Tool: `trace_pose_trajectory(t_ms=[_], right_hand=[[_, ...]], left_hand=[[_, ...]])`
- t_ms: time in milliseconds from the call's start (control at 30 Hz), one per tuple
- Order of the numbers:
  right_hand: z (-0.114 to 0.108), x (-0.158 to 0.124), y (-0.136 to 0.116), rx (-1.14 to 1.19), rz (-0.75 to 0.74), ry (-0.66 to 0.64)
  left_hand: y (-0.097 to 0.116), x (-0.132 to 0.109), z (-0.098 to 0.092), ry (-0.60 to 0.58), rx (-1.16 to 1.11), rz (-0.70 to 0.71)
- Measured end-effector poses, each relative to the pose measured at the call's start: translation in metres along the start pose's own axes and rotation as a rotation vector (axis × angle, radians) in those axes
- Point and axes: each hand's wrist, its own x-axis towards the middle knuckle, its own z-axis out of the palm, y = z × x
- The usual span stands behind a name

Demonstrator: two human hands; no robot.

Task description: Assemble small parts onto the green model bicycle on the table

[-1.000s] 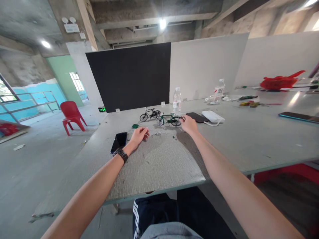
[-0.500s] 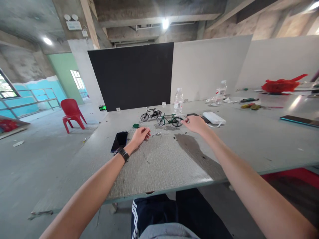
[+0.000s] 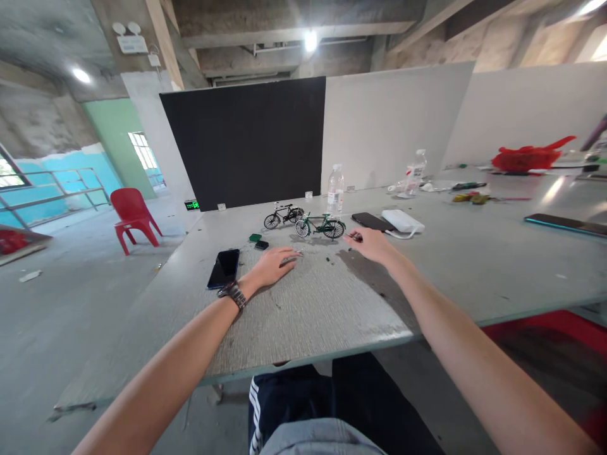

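My left hand (image 3: 274, 265) lies flat on the grey table (image 3: 308, 309), palm down, its fingertips at some small loose metal parts (image 3: 296, 254). It holds nothing. A watch is on that wrist. My right hand (image 3: 374, 244) rests on the table to the right, fingers pinched on a small dark piece (image 3: 354, 237). Just beyond that hand stands a green model bicycle (image 3: 320, 226). A black model bicycle (image 3: 283, 216) stands behind and left of the green one. Neither hand touches a bicycle.
A black phone (image 3: 224, 268) lies left of my left hand, with a green bit (image 3: 255, 237) and a black bit (image 3: 261, 244) beyond it. Further back are a water bottle (image 3: 335, 189), another phone (image 3: 372, 221) and a white power bank (image 3: 403, 221). A red chair (image 3: 131, 215) stands left.
My left hand has opened out flat and slid right toward the loose parts. My right hand has drawn back a little from the green bicycle and come down onto the table.
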Motion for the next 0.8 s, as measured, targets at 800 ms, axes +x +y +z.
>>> trace_pose_trajectory(t_ms=[800], right_hand=[[0.065,0.01,-0.118,-0.044,-0.278,-0.325]], left_hand=[[-0.01,0.001,-0.002,0.177,0.097,-0.284]])
